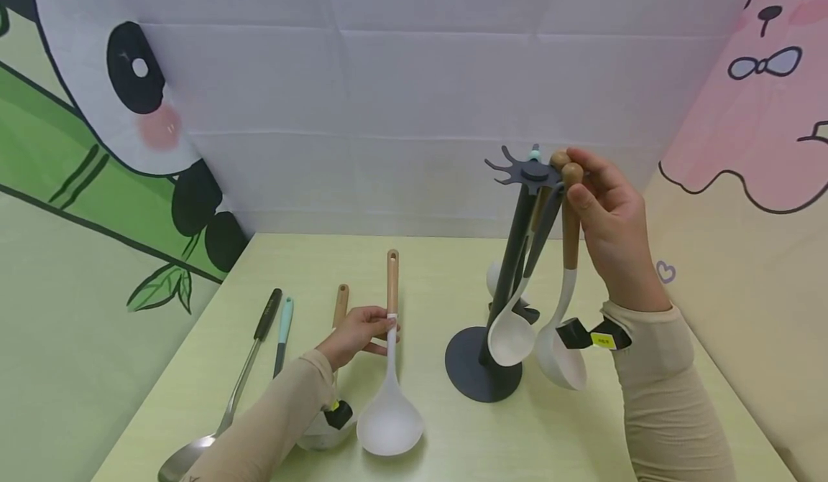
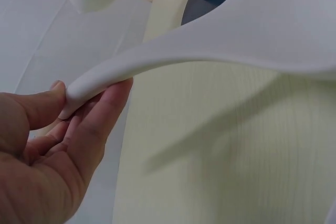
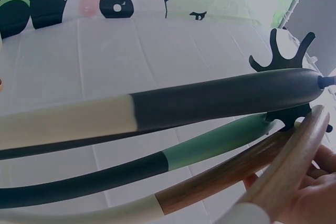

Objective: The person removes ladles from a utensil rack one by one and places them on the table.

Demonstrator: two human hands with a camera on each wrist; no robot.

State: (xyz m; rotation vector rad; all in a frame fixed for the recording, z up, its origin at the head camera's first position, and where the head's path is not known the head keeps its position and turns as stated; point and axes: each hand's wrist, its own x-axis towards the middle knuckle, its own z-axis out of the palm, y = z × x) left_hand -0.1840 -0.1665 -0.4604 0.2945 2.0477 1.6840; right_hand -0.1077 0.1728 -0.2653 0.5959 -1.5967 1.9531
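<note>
My left hand holds a white spatula with a wooden handle by its neck, just below the wood. In the left wrist view, thumb and fingers pinch the white neck of this spatula, and its broad head reaches to the right. My right hand grips a white ladle near the top of its wooden handle, beside the hooks of a dark utensil stand. The ladle hangs head down. Another white ladle, with a dark grey handle, hangs from the stand.
Left on the table lie a metal utensil with a black handle, a teal-handled utensil and a wooden-handled one, partly hidden by my left arm. More handles hang on the stand, including a green one. A white cloth backdrop stands behind.
</note>
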